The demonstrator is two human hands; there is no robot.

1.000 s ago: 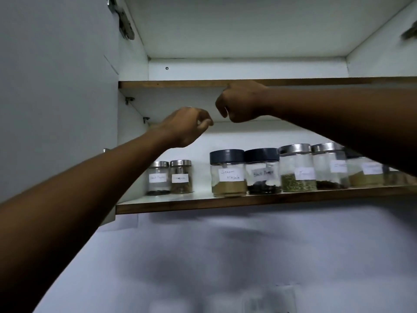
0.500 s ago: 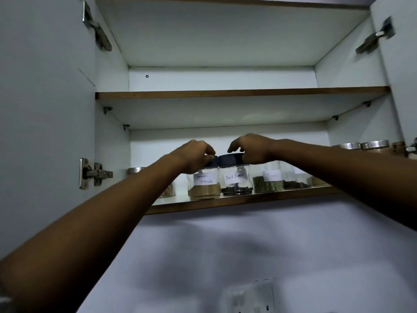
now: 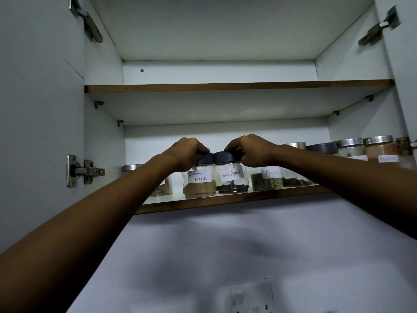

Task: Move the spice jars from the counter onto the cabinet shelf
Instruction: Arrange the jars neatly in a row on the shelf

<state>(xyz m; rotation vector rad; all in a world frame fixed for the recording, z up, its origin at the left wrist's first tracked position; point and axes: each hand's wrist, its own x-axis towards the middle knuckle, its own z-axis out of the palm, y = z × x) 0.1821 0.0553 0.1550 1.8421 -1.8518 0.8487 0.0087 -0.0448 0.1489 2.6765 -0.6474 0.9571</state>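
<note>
Two dark-lidded glass jars stand side by side at the front of the lower cabinet shelf (image 3: pixel 225 202). My left hand (image 3: pixel 185 154) grips the lid of the Garam Masala jar (image 3: pixel 198 184), which holds tan powder. My right hand (image 3: pixel 250 151) grips the lid of the Black Pepper jar (image 3: pixel 232 179), which holds dark grains. Both jars rest on the shelf and touch each other. To their right stands the Fennel jar (image 3: pixel 267 180), and further spice jars (image 3: pixel 379 149) with metal lids line the shelf to the right.
A metal-lidded jar (image 3: pixel 133 167) stands behind my left forearm. The upper shelf (image 3: pixel 225 86) runs above. Open doors with hinges (image 3: pixel 85 171) flank the cabinet on both sides. A wall socket (image 3: pixel 250 297) sits on the wall below.
Both hands came down from the upper shelf edge onto the two dark lids. In the last half second they have closed round them.
</note>
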